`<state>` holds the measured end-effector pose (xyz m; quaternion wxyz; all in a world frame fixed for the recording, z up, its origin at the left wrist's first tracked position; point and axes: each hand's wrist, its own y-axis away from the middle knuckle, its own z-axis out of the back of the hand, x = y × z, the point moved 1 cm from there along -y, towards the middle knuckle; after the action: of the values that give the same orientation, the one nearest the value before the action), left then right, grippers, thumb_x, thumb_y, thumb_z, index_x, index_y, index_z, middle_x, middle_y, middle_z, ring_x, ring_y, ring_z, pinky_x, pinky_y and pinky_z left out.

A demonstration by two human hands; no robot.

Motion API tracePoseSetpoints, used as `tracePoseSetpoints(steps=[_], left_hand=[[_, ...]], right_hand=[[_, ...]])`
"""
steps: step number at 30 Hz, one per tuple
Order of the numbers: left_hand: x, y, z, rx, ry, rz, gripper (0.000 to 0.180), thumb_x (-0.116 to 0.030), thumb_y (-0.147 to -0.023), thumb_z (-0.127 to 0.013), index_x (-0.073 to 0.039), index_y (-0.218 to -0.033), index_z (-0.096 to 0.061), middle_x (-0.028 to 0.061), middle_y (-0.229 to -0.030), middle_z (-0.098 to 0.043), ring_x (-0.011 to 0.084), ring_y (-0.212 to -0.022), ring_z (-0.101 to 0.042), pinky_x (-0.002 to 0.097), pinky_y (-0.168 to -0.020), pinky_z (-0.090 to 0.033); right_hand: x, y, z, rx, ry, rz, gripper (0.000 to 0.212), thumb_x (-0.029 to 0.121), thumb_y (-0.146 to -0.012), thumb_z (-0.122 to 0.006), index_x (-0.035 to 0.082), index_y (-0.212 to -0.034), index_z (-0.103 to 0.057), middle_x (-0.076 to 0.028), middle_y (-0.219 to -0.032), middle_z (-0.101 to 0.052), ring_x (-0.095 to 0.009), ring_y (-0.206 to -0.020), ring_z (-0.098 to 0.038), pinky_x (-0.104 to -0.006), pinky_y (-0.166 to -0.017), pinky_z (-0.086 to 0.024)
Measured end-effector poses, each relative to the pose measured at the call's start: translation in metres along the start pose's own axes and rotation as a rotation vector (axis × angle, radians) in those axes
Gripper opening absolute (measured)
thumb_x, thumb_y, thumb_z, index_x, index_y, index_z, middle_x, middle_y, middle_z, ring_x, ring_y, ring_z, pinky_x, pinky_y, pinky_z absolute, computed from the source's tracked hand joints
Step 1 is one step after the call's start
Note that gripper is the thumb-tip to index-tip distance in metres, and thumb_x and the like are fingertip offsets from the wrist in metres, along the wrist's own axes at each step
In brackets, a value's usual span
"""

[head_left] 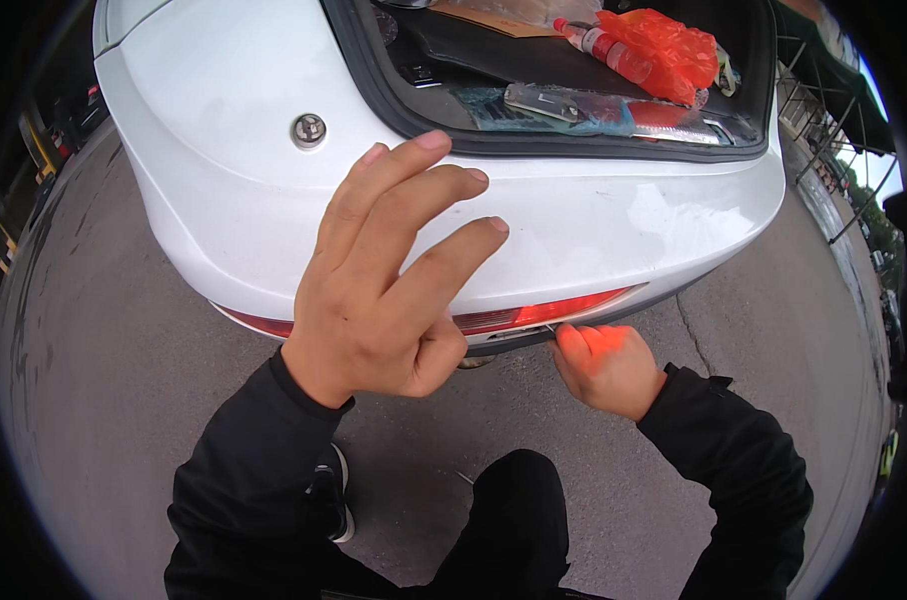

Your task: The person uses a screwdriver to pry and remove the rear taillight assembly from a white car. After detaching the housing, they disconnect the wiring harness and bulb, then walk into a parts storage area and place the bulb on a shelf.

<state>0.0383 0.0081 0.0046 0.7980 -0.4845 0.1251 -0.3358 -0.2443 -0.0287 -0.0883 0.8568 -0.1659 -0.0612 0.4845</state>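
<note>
My left hand [384,280] is raised before the white rear bumper [564,230] of a car. Its fingers are spread with nothing between them, and it hides part of the bumper. Lower and to the right, my right hand [606,368] is closed at the bumper's bottom edge, just under the red light strip [534,314]. A thin pale tip shows by its fingertips, but what the fist holds is mostly hidden. Orange-red light falls on the back of this hand. A round metal fitting [309,131] sits in the white bodywork, up and left of my left hand.
The open trunk [464,45] holds a red plastic bag [669,50], a bottle with a red cap [599,45] and a phone-like flat object [541,102] on its sill. Grey pavement [224,370] lies below, with my knee [519,500] and shoe [334,490] near the bumper.
</note>
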Motion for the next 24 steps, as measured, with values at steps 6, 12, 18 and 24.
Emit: tracePoseSetpoints(steps=[6,12,18,24], left_hand=[[-0.006,-0.007,0.001,-0.022,0.034,0.054,0.057,-0.010,-0.052,-0.054,-0.003,-0.107,-0.070,0.0190,-0.119,-0.064,0.0419,-0.129,-0.052,0.0513,-0.108,-0.043],[-0.002,0.001,-0.001,-0.002,0.017,0.002,0.051,-0.011,-0.054,-0.055,0.000,-0.102,-0.068,0.0217,-0.113,-0.065,0.0433,-0.114,-0.061,0.0497,-0.097,-0.050],[-0.022,0.011,0.020,-0.011,0.291,-0.026,0.039,-0.003,-0.059,-0.058,0.000,-0.096,-0.068,0.0173,-0.102,-0.068,0.0347,-0.091,-0.067,0.0432,-0.080,-0.055],[-0.041,0.100,0.056,0.631,0.848,0.845,0.019,-0.013,-0.089,-0.060,0.001,-0.101,-0.064,0.0148,-0.095,-0.069,0.0252,-0.087,-0.068,0.0372,-0.078,-0.054]], right_hand=[[0.086,-0.029,-0.009,-0.265,-0.361,-0.537,0.013,0.007,-0.091,-0.064,0.000,-0.091,-0.054,-0.018,-0.062,-0.060,-0.039,-0.055,-0.062,-0.0445,-0.049,-0.051],[-0.004,-0.005,-0.013,-0.195,-0.170,-0.018,0.024,0.016,-0.093,-0.067,0.005,-0.078,-0.052,-0.011,-0.060,-0.057,-0.032,-0.056,-0.063,-0.0423,-0.050,-0.050],[0.048,0.020,-0.038,-0.354,-0.410,-0.471,0.027,0.019,-0.095,-0.067,0.005,-0.076,-0.053,-0.015,-0.057,-0.057,-0.037,-0.051,-0.060,-0.0451,-0.047,-0.047],[0.073,0.114,-0.113,-0.098,-0.636,-0.953,0.023,0.020,-0.096,-0.065,0.001,-0.083,-0.068,-0.019,-0.064,-0.063,-0.036,-0.056,-0.064,-0.0442,-0.052,-0.048]])
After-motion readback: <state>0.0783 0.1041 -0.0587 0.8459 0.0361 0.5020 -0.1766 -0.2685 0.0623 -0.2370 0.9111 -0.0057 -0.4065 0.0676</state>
